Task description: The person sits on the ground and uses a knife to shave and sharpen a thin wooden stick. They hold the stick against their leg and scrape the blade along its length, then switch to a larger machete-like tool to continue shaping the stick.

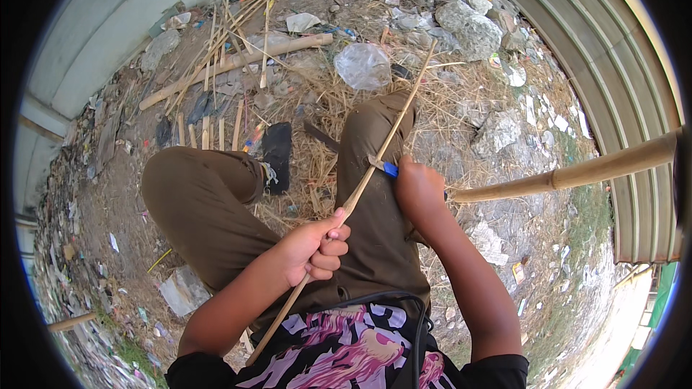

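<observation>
A long, thin bamboo stick slants across my lap, from beside my shirt up past my right knee. Around its lower middle, my left hand is closed, with the thumb laid along the stick. My right hand is a fist beside my right thigh, gripping a small blue-handled knife. The knife's pale end touches or crosses the stick; most of its handle is hidden in the fist. My brown trouser legs are bent at the knees under the stick.
Several split bamboo strips lie in a pile at the far left, over a thick bamboo pole. Another pole juts in from the right. Rocks, a clear plastic bag, straw and litter cover the ground; a corrugated wall bounds the right.
</observation>
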Tool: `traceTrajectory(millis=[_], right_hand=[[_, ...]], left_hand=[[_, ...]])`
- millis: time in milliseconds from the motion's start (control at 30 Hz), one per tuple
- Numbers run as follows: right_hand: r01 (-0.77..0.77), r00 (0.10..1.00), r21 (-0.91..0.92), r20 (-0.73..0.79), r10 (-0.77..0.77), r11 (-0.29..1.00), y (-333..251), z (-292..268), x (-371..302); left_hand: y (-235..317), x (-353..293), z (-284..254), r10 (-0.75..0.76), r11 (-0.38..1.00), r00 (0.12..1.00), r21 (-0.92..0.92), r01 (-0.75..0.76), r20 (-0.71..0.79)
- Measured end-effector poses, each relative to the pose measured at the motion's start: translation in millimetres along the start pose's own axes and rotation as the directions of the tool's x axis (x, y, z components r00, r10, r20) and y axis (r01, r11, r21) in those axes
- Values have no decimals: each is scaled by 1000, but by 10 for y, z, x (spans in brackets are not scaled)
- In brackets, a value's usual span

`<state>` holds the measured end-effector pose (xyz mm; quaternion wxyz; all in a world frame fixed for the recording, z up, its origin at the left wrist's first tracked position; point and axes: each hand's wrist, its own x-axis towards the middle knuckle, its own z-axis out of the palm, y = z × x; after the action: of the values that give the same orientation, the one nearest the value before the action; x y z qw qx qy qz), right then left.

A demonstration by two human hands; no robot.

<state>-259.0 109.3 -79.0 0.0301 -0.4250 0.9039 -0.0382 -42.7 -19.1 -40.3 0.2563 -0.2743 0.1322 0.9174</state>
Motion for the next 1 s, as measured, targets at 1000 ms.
traceTrajectory(millis=[1000], right_hand=[[2, 995, 139, 102, -16, 990, 151, -217, 73]], left_hand=[[-507, -582, 129, 175, 946, 934, 317, -72, -311]])
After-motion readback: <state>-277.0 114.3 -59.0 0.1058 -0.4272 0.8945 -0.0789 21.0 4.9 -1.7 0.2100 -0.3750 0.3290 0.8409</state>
